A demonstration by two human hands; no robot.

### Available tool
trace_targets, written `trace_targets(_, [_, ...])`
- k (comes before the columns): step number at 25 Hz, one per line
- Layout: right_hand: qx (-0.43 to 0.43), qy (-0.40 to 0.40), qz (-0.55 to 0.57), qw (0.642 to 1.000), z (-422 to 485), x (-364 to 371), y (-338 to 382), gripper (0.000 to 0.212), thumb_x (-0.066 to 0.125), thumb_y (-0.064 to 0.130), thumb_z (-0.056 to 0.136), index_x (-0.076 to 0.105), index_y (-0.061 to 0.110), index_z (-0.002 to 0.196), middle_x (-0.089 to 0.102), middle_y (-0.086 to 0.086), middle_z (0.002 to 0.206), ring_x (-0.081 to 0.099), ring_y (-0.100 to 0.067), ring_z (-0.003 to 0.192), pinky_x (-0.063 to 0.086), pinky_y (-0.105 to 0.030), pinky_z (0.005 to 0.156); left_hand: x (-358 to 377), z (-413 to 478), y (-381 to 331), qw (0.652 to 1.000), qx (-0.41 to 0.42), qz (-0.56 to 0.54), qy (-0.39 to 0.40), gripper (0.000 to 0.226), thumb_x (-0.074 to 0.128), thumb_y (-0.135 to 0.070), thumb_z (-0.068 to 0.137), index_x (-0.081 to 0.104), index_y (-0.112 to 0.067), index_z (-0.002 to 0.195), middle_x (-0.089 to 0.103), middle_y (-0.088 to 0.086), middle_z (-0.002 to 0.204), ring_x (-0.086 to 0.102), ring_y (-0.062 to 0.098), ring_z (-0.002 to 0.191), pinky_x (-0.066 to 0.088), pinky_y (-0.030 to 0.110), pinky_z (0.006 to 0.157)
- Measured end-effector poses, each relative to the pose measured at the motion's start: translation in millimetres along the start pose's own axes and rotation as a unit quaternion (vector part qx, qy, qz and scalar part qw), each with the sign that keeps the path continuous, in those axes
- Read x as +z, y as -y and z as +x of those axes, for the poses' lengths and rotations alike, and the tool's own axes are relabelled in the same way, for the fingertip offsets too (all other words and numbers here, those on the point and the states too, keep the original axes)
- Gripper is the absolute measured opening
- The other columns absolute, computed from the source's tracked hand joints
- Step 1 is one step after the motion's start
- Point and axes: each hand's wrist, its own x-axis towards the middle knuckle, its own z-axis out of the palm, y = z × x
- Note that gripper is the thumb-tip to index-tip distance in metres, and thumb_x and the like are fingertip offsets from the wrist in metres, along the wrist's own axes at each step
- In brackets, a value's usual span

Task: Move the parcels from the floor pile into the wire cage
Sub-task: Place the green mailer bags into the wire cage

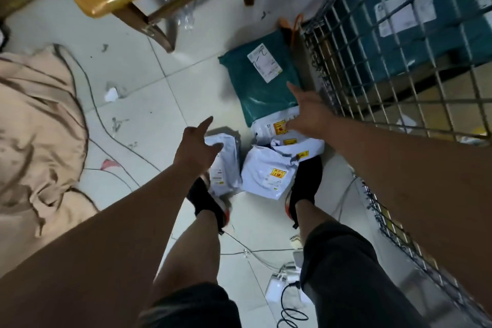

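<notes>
A: Reaching down, both hands are being held spread and empty over the pile. Which parcel is being favoured?

B: The teal bag (262, 85) is lying just beyond the right hand's (310, 114) fingertips, its long axis running away from them, beside the cage (399, 82). The right hand is being counted as nearer to it.

A: And the left hand (198, 145)?

B: A white bag (225, 165) is lying directly under its fingers; two more white bags (269, 174) are being left between the hands. Nothing is being gripped yet.
</notes>
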Motion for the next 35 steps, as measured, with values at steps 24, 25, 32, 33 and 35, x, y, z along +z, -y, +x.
trace_targets(24, [-0.004, -0.126, 0.062, 0.99, 295, 79, -92, 0.152, 0.099, 0.032, 0.056, -0.012, 0.05, 0.157, 0.03, -0.024, 0.154, 0.038, -0.04, 0.141, 0.035, -0.037, 0.115, 178, 332, -13, 0.968, 0.052, -0.239, -0.059, 0.111, 0.087, -0.016, 0.072, 0.027, -0.049, 0.159, 0.037, 0.005, 0.153, 0.044, 0.027, 0.14, 0.038, 0.035, 0.119])
trace_targets(25, [-0.013, -0.128, 0.06, 0.99, 289, 77, -86, 0.153, 0.099, 0.036, 0.052, -0.013, 0.054, 0.156, 0.033, -0.023, 0.154, 0.039, -0.04, 0.141, 0.037, -0.039, 0.115, 170, 329, -9, 0.969, 0.062, -0.228, -0.066, 0.109, 0.085, -0.02, 0.069, 0.029, -0.05, 0.158, 0.042, 0.002, 0.152, 0.047, 0.025, 0.138, 0.042, 0.038, 0.118])
trace_targets(32, [-0.018, -0.136, 0.089, 0.987, 164, 39, 0, 0.142, 0.097, 0.038, 0.058, -0.007, 0.065, 0.151, 0.033, -0.012, 0.13, 0.05, -0.042, 0.124, 0.04, -0.042, 0.115, 38, 216, -28, 0.98, 0.13, -0.139, -0.062, 0.114, 0.08, -0.035, 0.06, 0.023, -0.056, 0.157, 0.047, -0.006, 0.149, 0.053, 0.017, 0.133, 0.049, 0.043, 0.108])
trace_targets(33, [-0.025, -0.145, 0.089, 0.985, 137, 31, 17, 0.141, 0.097, 0.039, 0.059, -0.006, 0.064, 0.152, 0.031, -0.011, 0.129, 0.05, -0.044, 0.122, 0.039, -0.044, 0.116, 13, 194, -34, 0.979, 0.147, -0.123, -0.071, 0.115, 0.082, -0.035, 0.061, 0.023, -0.055, 0.157, 0.045, -0.002, 0.15, 0.051, 0.018, 0.134, 0.048, 0.042, 0.109])
trace_targets(35, [-0.037, -0.162, 0.092, 0.982, 87, 14, 50, 0.14, 0.097, 0.041, 0.059, -0.005, 0.063, 0.152, 0.029, -0.013, 0.133, 0.047, -0.046, 0.124, 0.037, -0.047, 0.117, -36, 154, -48, 0.977, 0.178, -0.086, -0.083, 0.116, 0.088, -0.035, 0.064, 0.022, -0.055, 0.158, 0.041, 0.0, 0.152, 0.046, 0.017, 0.137, 0.045, 0.036, 0.112])
